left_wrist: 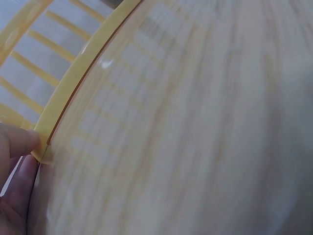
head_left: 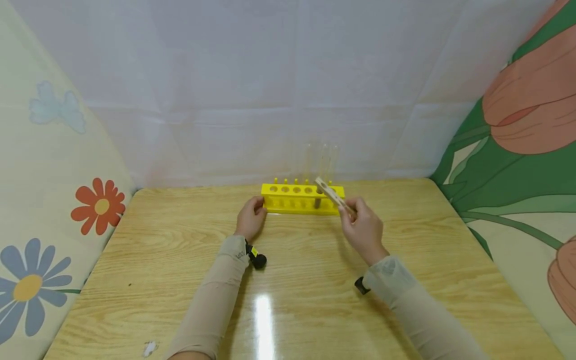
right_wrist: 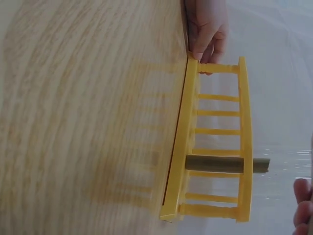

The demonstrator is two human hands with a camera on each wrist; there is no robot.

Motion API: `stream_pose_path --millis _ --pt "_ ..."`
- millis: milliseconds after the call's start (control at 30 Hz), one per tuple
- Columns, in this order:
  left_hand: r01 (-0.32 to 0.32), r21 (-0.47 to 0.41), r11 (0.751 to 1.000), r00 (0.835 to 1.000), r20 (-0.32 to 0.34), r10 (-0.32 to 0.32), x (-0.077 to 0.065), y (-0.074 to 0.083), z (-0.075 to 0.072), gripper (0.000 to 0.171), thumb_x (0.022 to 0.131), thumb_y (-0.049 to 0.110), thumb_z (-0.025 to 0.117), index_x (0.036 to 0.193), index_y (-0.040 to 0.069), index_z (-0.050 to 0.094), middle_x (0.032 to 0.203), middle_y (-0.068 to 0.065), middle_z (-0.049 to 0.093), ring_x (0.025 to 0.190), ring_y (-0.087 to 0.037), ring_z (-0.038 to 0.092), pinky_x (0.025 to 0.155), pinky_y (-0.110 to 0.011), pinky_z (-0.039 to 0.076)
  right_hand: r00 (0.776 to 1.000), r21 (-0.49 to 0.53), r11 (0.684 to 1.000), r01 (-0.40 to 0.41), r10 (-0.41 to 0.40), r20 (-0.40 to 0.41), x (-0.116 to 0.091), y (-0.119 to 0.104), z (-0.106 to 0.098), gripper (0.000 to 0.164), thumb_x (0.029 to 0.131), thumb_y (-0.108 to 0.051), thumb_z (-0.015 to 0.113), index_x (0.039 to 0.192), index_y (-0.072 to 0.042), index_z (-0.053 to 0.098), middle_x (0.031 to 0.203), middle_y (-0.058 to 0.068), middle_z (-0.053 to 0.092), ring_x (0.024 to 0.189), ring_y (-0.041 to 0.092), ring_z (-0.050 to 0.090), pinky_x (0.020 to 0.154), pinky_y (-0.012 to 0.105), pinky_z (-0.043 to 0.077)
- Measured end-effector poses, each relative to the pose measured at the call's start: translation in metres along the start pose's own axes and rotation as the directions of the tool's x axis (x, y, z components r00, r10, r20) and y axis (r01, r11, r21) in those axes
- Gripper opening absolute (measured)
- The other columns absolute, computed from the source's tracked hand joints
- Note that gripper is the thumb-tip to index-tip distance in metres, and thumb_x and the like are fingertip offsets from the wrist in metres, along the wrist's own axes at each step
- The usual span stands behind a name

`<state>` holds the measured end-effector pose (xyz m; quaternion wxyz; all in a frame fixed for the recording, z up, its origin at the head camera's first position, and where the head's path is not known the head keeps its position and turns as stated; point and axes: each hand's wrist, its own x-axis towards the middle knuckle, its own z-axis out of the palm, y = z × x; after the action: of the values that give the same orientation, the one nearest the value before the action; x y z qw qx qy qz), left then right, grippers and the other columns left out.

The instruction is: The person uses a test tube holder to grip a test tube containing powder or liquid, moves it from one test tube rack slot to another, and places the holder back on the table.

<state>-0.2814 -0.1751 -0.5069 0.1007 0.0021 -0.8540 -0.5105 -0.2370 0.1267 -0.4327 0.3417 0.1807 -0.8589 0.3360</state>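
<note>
A yellow test tube rack stands near the table's back edge. My left hand holds its left end, thumb and fingers at the base in the left wrist view. In my right hand is a wooden test tube clamp, pinched near its rear end and slanting up to the left. The clamp's tip overlaps a test tube with dark contents on the rack's right side; whether it grips the glass I cannot tell. Those contents look olive-brown in the right wrist view. Several clear glass tubes rise there.
The wood-grain table reflects a bright light strip in front. A white curtain hangs close behind the rack, and flower-printed cloths flank both sides. A small white mark shows at the front left.
</note>
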Motion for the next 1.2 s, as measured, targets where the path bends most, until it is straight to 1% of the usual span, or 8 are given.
stream_pose_path --millis 133,300,367,467,567,667,900,1200 --pt "0.004 -0.007 1.000 1.000 -0.002 -0.004 0.001 0.000 0.000 0.038 0.095 -0.001 0.062 0.132 -0.006 0.057 0.132 -0.024 0.061 0.124 -0.036 0.059 0.108 -0.043 0.049 0.998 0.003 0.999 -0.037 0.037 0.041 -0.003 0.003 0.002 0.017 0.089 -0.010 0.075 0.099 0.000 0.066 0.067 0.009 0.062 0.054 0.020 0.053 0.045 0.034 0.039" --pt "0.009 -0.004 1.000 1.000 0.002 -0.009 0.002 0.000 0.000 0.038 0.096 0.000 0.061 0.133 -0.006 0.057 0.134 -0.024 0.060 0.125 -0.036 0.058 0.108 -0.042 0.049 0.996 0.000 0.998 -0.062 0.062 0.068 -0.007 0.005 0.005 0.017 0.089 -0.012 0.075 0.099 -0.001 0.066 0.068 0.009 0.062 0.054 0.022 0.054 0.045 0.036 0.040" --pt "0.012 -0.004 1.000 1.000 0.003 -0.012 0.002 -0.001 0.001 0.038 0.096 0.000 0.061 0.134 -0.006 0.056 0.134 -0.024 0.060 0.124 -0.036 0.058 0.108 -0.042 0.049 0.994 -0.003 0.998 -0.064 0.064 0.083 -0.008 0.006 0.005 0.017 0.090 -0.012 0.075 0.099 -0.001 0.066 0.068 0.009 0.063 0.054 0.022 0.054 0.045 0.035 0.040" --pt "0.008 -0.001 1.000 1.000 0.001 -0.008 0.002 -0.001 0.001 0.038 0.096 0.000 0.061 0.134 -0.006 0.056 0.134 -0.024 0.060 0.124 -0.036 0.058 0.108 -0.041 0.049 0.989 -0.007 0.997 -0.072 0.072 0.128 -0.010 0.007 0.006 0.016 0.091 -0.012 0.074 0.100 -0.001 0.065 0.067 0.008 0.061 0.052 0.019 0.051 0.043 0.032 0.039" --pt "0.001 -0.002 1.000 1.000 -0.004 -0.001 0.003 -0.002 0.001 0.037 0.096 0.000 0.061 0.133 -0.006 0.057 0.134 -0.024 0.060 0.124 -0.036 0.059 0.108 -0.042 0.050 0.981 -0.007 0.996 -0.088 0.088 0.174 -0.012 0.007 0.005 0.015 0.093 -0.012 0.072 0.100 -0.001 0.064 0.066 0.006 0.058 0.050 0.015 0.046 0.042 0.028 0.035" --pt "-0.007 -0.005 1.000 1.000 -0.008 0.006 0.003 -0.001 0.002 0.036 0.095 0.000 0.061 0.131 -0.006 0.057 0.133 -0.024 0.060 0.124 -0.036 0.059 0.108 -0.042 0.049 0.972 -0.012 0.993 -0.116 0.115 0.205 -0.013 0.008 0.005 0.015 0.093 -0.013 0.072 0.099 -0.001 0.064 0.065 0.005 0.057 0.050 0.013 0.043 0.042 0.028 0.034" --pt "-0.005 -0.023 1.000 1.000 -0.005 0.004 0.002 0.000 0.002 0.037 0.096 -0.001 0.061 0.132 -0.007 0.057 0.134 -0.025 0.060 0.125 -0.037 0.058 0.108 -0.042 0.049 0.953 -0.024 0.986 -0.163 0.164 0.254 -0.017 0.011 0.007 0.016 0.093 -0.014 0.073 0.101 -0.003 0.065 0.065 0.003 0.057 0.050 0.013 0.042 0.043 0.028 0.033" --pt "0.005 -0.013 1.000 1.000 -0.003 -0.005 0.003 -0.001 0.002 0.037 0.096 -0.001 0.061 0.133 -0.007 0.057 0.133 -0.025 0.060 0.124 -0.036 0.059 0.108 -0.042 0.049 0.914 -0.035 0.974 -0.223 0.222 0.339 -0.021 0.016 0.010 0.015 0.096 -0.018 0.069 0.103 -0.005 0.063 0.061 0.001 0.050 0.046 0.015 0.038 0.040 0.027 0.029"
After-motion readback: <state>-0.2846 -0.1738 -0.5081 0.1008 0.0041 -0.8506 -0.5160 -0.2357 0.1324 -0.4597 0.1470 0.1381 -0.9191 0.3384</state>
